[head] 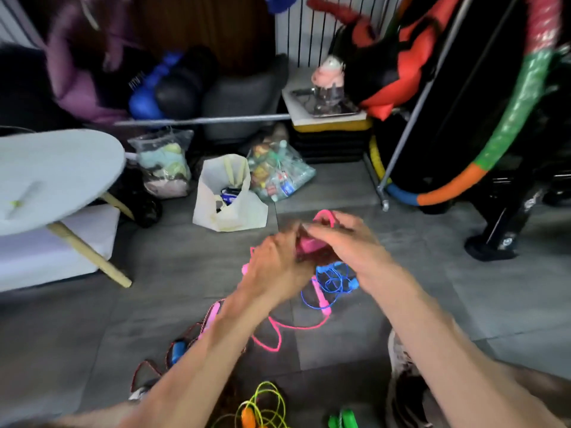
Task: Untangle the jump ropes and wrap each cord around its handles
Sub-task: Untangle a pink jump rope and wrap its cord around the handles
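Both hands meet over the grey floor around a pink jump rope handle (pixel 309 244). My left hand (pixel 279 267) grips it from the left, and my right hand (pixel 343 239) curls over it from the right. A loop of pink cord (pixel 324 215) sticks up above my fingers. More pink cord (pixel 278 330) trails on the floor below. A blue jump rope (pixel 332 281) lies tangled under my right wrist. A dark red cord (pixel 148 369) with a pink handle (pixel 213 313) and a blue handle (pixel 178 350) lies at lower left. A yellow-green rope (pixel 265 403) with an orange handle lies at the bottom.
A green handle (pixel 343 420) lies by my shoe (pixel 401 369). A white bag (pixel 230 196) and clear plastic bags (pixel 278 171) stand on the floor ahead. A padded board on wooden legs (pixel 58 171) is at left. A multicoloured hoop (pixel 506 131) and a metal rack (pixel 432 88) are at right.
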`<action>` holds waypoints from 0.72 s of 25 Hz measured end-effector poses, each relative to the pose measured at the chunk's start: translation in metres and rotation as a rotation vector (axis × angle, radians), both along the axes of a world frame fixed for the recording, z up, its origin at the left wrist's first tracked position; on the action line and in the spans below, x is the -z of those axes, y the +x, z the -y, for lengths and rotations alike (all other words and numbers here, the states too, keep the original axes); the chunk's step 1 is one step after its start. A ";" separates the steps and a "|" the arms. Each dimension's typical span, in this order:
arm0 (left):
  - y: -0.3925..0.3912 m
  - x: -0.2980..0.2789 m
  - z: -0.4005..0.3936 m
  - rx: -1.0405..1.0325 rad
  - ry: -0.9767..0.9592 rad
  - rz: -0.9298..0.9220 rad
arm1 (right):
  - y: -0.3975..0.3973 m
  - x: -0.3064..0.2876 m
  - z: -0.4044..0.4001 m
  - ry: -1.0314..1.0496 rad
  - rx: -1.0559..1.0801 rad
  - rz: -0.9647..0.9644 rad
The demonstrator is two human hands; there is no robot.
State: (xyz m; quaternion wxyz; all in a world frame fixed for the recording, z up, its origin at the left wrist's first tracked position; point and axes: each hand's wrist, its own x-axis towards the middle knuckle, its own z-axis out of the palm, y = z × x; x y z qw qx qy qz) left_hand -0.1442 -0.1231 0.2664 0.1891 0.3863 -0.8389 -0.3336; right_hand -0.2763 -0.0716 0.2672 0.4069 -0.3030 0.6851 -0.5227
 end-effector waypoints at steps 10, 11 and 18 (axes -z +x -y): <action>0.009 -0.103 -0.015 0.318 -0.200 -0.278 | 0.013 -0.085 -0.055 -0.677 0.021 -0.134; 0.011 -0.102 -0.015 0.346 -0.270 -0.265 | 0.011 -0.080 -0.056 -0.725 -0.057 -0.023; 0.034 -0.105 0.003 -0.206 0.365 -0.883 | 0.002 -0.023 -0.058 0.238 -0.808 -0.251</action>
